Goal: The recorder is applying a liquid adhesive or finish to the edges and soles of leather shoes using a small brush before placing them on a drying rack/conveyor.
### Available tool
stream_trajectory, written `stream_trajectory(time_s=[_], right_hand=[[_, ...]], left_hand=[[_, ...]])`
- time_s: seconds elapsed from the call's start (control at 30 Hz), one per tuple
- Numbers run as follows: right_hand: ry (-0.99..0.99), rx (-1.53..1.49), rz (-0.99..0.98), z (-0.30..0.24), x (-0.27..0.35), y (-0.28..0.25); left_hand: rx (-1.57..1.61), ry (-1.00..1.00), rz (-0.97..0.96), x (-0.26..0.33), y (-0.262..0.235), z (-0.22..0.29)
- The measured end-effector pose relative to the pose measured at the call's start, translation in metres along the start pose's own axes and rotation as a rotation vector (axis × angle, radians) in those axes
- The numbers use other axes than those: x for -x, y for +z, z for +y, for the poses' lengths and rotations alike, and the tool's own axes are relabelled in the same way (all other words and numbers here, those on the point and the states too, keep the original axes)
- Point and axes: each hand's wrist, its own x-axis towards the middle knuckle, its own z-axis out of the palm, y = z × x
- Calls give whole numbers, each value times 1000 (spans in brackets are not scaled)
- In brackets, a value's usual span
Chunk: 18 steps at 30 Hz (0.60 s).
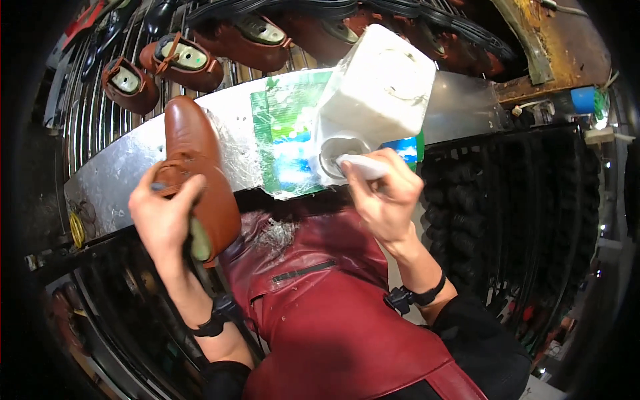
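My left hand [163, 213] is closed on a brown leather shoe [215, 190], gripping it by the laced part with the toe pointing away from me. A pale green lining shows at its heel end. In my right hand [390, 197] is a white-handled tool [365, 165], pinched between thumb and fingers. Its far end reaches into the round opening of a white plastic container [377, 87], so the tip's kind is hidden. The container rests tilted on a green and blue printed sheet [283, 127].
A metal bench top [117, 170] crosses in front of me, smeared with dried white residue. Beyond it, brown shoes [183, 63] stand on a rack of metal rods [87, 110]. Dark soles [460, 207] fill shelves at the right. A red apron [333, 293] covers my lap.
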Motion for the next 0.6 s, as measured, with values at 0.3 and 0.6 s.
stream_trajectory(time_s=[0.3,0.6], right_hand=[[46,-83,63,13,40,-20],[550,-729,49,2,45,-36]], left_hand=[[1036,113,-97,56,-18,-76],[43,995,437,70,33,-98]])
